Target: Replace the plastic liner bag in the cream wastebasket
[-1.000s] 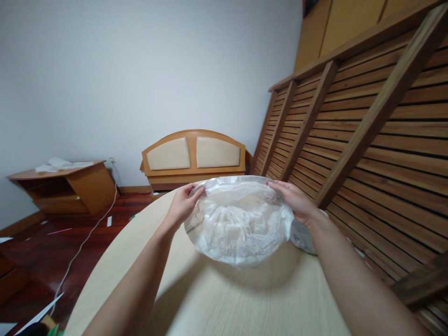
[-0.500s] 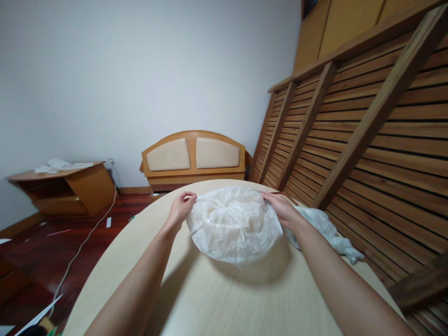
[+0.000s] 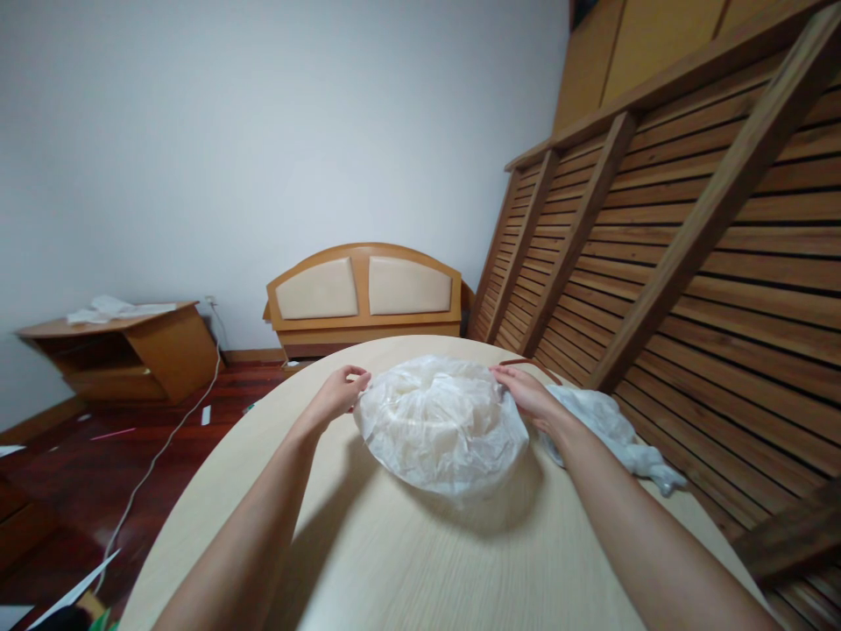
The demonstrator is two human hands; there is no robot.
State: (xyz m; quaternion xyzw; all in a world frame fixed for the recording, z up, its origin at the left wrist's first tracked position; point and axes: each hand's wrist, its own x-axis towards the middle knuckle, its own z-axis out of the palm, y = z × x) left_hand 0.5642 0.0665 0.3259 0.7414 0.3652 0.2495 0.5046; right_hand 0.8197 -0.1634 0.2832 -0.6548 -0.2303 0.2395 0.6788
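A round, crinkled white plastic wrapping [image 3: 443,429] is spread out over the pale table [image 3: 473,570]. It is translucent and gathered toward the middle; something bulky shows faintly inside, too veiled to name. At its far left edge my left hand [image 3: 338,392] pinches the plastic between thumb and fingers. My right hand [image 3: 529,394] grips the far right edge in the same way. The wrapping's near edge casts a shadow on the tabletop, so that part seems raised. Right of it, partly behind my right forearm, lies a second crumpled plastic bag [image 3: 608,429].
A thin brown strip [image 3: 519,361] lies at the table's far right edge. Large wooden slatted panels [image 3: 723,289] lean close on the right. Beyond stands a headboard [image 3: 364,294]. To the left are a low cabinet [image 3: 158,355] and a cable [image 3: 158,464] on the floor.
The plastic's far edge has sunk a little, and its left edge has shifted slightly right. Both hands keep their pinch on it, the left one slightly lower. The brown strip shows more.
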